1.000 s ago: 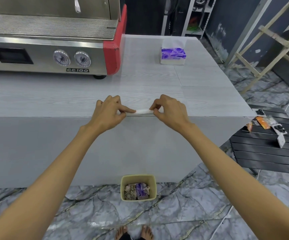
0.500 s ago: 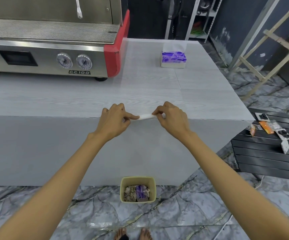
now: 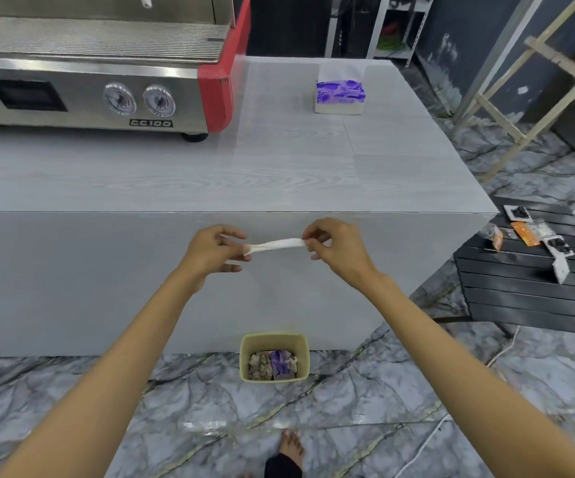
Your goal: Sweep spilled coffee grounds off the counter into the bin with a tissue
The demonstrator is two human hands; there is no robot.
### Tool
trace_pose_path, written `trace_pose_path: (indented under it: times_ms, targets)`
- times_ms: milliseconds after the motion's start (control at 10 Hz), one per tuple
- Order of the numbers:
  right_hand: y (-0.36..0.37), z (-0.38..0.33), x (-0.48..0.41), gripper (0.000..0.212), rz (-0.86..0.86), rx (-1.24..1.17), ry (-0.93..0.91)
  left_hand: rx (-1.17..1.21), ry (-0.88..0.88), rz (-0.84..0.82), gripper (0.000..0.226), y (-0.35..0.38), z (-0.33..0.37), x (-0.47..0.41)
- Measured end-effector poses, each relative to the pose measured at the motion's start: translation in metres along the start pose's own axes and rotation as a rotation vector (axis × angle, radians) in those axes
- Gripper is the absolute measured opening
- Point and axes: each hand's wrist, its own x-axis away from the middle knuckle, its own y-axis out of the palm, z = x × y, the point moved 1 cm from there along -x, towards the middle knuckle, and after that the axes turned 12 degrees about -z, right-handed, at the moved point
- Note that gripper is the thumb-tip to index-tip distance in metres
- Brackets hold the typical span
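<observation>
A white tissue, bunched into a thin strip, is stretched between my two hands in front of the counter's side wall, below the counter edge. My left hand pinches its left end and my right hand pinches its right end. Straight below on the floor stands a small pale yellow bin holding crumpled waste. The grey wood-grain counter shows no coffee grounds that I can make out.
A steel and red espresso machine fills the counter's back left. A purple-and-white tissue box sits at the back right. A black slatted low table with small packets stands to the right, a white cable beside it. My foot is on the marble floor.
Both hands have left the counter's front edge with the tissue and moved down in front of the counter wall, over the bin. The hands are a little further apart.
</observation>
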Motion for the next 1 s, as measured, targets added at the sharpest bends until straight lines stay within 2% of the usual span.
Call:
trace_pose_path:
  times_ms: [100,300,400,500,800,900,1000]
  targets:
    - [0.014,0.011,0.006,0.006,-0.003,-0.072,0.080,0.051,-0.055,-0.026,0.022,0.001,-0.019,-0.002]
    - [0.067,0.047,0.026,0.014,0.062,-0.351,0.255,0.069,-0.138,-0.062,0.026,0.000,-0.071,-0.010]
    - [0.103,0.078,0.037,0.016,0.052,-0.412,0.356,0.074,-0.178,-0.072,0.028,0.001,-0.106,-0.016]
    - [0.139,0.117,0.042,0.016,0.064,-0.428,0.445,0.089,-0.211,-0.056,0.028,0.006,-0.151,-0.027]
    - [0.257,0.287,0.043,0.015,0.065,-0.448,0.696,0.046,-0.353,0.140,0.024,0.043,-0.345,-0.094]
    - [0.290,0.337,0.043,0.014,0.077,-0.449,0.731,0.031,-0.309,0.154,0.030,0.058,-0.400,-0.116]
    - [0.314,0.369,0.038,0.024,0.069,-0.436,0.756,-0.010,-0.306,0.205,0.035,0.070,-0.435,-0.135]
